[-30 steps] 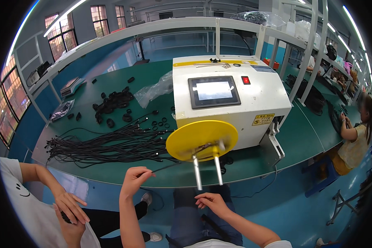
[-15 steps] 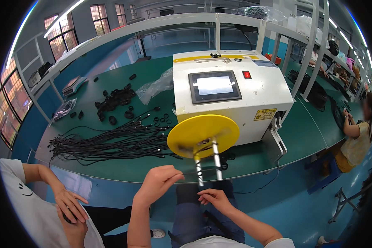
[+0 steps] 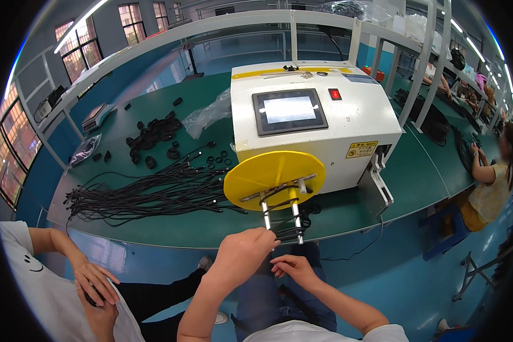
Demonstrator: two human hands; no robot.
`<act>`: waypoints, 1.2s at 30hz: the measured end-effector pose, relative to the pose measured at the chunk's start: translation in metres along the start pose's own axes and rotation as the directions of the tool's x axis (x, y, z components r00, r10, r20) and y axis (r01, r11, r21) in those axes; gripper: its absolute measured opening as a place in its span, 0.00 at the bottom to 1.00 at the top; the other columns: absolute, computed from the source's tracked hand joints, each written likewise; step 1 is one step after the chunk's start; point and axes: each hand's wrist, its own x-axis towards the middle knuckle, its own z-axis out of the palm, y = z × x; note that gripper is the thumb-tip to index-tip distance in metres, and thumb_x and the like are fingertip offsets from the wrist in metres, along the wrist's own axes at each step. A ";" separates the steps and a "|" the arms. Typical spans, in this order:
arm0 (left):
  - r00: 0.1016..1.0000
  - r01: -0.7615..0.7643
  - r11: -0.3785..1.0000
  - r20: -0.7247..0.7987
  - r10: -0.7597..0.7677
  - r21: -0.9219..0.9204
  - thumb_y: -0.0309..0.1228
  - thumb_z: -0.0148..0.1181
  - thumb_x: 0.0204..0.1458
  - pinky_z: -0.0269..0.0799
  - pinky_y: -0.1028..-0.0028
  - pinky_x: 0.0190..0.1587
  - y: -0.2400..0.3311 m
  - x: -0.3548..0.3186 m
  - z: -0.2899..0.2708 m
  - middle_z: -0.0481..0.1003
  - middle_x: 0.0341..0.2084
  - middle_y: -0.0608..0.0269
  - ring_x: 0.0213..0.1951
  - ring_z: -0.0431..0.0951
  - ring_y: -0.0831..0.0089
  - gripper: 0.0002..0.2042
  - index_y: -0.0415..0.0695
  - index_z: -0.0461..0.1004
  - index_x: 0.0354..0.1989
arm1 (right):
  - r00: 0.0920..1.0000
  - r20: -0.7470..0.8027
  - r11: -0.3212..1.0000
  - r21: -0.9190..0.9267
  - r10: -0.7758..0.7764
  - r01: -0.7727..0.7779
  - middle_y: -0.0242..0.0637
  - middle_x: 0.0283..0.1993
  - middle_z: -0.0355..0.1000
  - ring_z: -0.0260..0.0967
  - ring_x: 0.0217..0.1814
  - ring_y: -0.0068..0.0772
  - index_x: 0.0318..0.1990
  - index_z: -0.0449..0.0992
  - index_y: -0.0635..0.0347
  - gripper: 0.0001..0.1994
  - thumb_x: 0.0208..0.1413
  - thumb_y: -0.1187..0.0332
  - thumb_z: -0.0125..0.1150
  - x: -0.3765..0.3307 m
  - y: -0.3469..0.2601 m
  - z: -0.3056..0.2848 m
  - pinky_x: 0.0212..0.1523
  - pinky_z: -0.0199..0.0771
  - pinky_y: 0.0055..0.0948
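A black cable (image 3: 280, 221) is wound in loose turns around two metal posts (image 3: 295, 212), which stick out from the yellow round plate (image 3: 262, 171) of a white winding machine (image 3: 319, 137). My left hand (image 3: 248, 253) is at the near end of the left post, its fingers pinched on the cable and partly covering it. Just below the posts, my right hand (image 3: 297, 270) hovers above my lap. Its fingers are loosely bent and slightly apart, and nothing shows in them. The machine's front carries a lit screen (image 3: 290, 110) and a red switch (image 3: 334, 94).
A bundle of black cables (image 3: 148, 196) lies left on the green table (image 3: 205, 231), with black parts (image 3: 154, 134) and small black rings (image 3: 218, 160) behind. Clear plastic bag (image 3: 208, 117) touches the machine's side. A person (image 3: 68, 279) sits close at left; another person (image 3: 493, 176) works far right.
My left hand has moved right, up to the posts. The plate and posts have turned, and several turns of cable now show around the posts. My right hand has hardly moved.
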 end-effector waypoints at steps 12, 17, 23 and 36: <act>0.974 0.047 0.969 -0.206 -0.099 -0.242 0.19 0.56 0.47 0.68 0.75 0.24 -0.001 -0.016 -0.001 0.70 0.23 0.59 0.24 0.74 0.71 0.09 0.39 0.75 0.38 | 1.000 -0.002 1.000 0.010 0.014 -0.014 0.34 0.34 0.73 0.71 0.34 0.21 0.45 0.74 0.63 0.11 0.59 0.74 0.47 -0.001 -0.001 0.002 0.36 0.72 0.19; 0.921 0.167 0.825 -0.214 -0.326 -0.539 0.17 0.58 0.45 0.71 0.79 0.25 -0.018 -0.032 0.018 0.74 0.27 0.58 0.26 0.76 0.76 0.11 0.37 0.76 0.38 | 1.000 -0.003 1.000 0.018 0.025 -0.024 0.34 0.34 0.73 0.71 0.34 0.21 0.45 0.74 0.63 0.11 0.59 0.74 0.47 -0.001 -0.003 0.003 0.36 0.72 0.19; 0.909 0.167 0.858 -0.262 -0.325 -0.486 0.18 0.62 0.43 0.72 0.81 0.28 -0.022 -0.035 0.031 0.77 0.26 0.59 0.26 0.77 0.77 0.08 0.36 0.78 0.34 | 1.000 -0.006 1.000 0.005 0.031 -0.031 0.35 0.34 0.73 0.71 0.34 0.22 0.45 0.74 0.62 0.10 0.59 0.74 0.47 -0.001 -0.005 0.004 0.37 0.72 0.19; 0.905 0.208 0.819 -0.213 -0.369 -0.535 0.20 0.63 0.43 0.71 0.83 0.27 -0.021 -0.036 0.033 0.78 0.24 0.60 0.24 0.77 0.78 0.07 0.36 0.78 0.32 | 1.000 0.004 1.000 0.003 0.019 -0.019 0.35 0.34 0.73 0.71 0.35 0.22 0.45 0.74 0.62 0.10 0.59 0.74 0.47 -0.001 -0.006 0.005 0.37 0.72 0.20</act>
